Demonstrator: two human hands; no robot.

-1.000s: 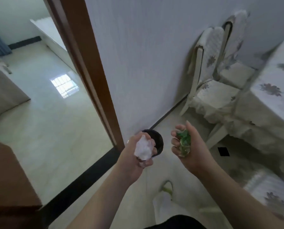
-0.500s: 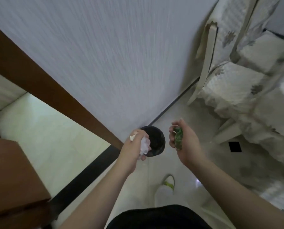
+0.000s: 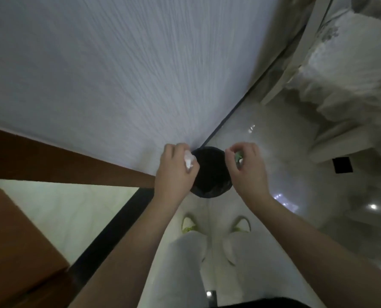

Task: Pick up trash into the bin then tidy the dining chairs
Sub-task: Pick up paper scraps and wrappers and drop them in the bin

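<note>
A small black bin (image 3: 210,174) with a dark liner stands on the floor against the wall. Both my hands hover over its mouth, palms turned down. My left hand (image 3: 176,168) grips a crumpled white paper (image 3: 188,161) above the bin's left rim. My right hand (image 3: 246,167) grips a crumpled green wrapper (image 3: 238,157) above the right rim. A dining chair (image 3: 331,47) with a pale patterned cover stands at the upper right, blurred.
A white textured wall (image 3: 118,74) rises behind the bin. A brown door frame (image 3: 63,161) and a black threshold strip (image 3: 109,232) lie to the left, a brown cabinet (image 3: 14,252) at lower left. My two shoes (image 3: 216,225) stand just before the bin.
I have stepped closer and looked down, so the bin appears larger. Both hands have turned palm-down and moved over the bin's mouth, still holding the paper and wrapper.
</note>
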